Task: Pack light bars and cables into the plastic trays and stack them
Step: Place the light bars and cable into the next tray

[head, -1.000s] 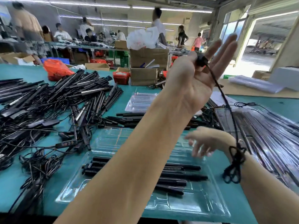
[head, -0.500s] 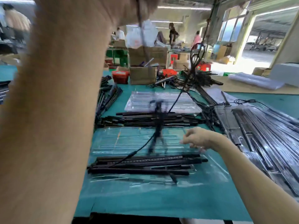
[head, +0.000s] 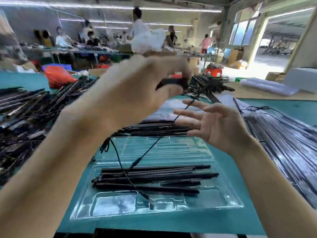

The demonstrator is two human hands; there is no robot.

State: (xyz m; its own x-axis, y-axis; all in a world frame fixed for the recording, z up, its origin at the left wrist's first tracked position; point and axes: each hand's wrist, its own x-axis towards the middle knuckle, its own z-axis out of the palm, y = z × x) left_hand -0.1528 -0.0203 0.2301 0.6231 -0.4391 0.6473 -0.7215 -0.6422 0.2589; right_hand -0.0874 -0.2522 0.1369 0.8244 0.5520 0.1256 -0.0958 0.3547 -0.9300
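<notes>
Since half a second ago my left forearm has dropped away from the lens, and the left hand (head: 137,90) now hangs in mid-air above the tray, blurred. Far left on the teal surface (head: 283,107) lies a loose heap of black light bars (head: 25,117) and wires. Moving right, my left grip is clenched on a small black controller (head: 171,82), pinched between thumb and fingers. From it a thin black cable (head: 147,152) runs down past my right fingertips, crosses the tray, and ends with its plug at the tray's near compartment; a bundled loop of it dangles just beside my left wrist. The clear plastic tray (head: 228,203) sits below both hands, with several light bars in the tray (head: 154,176) laid lengthwise. Behind it lies another row of bars (head: 159,128) and a stack of empty trays (head: 173,109), blurred. My right hand (head: 216,124) hovers over the tray's far edge, grip released, fingers spread, holding nothing; whether they touch the cable I cannot tell. Far right, packed trays (head: 283,143) lie stacked.
</notes>
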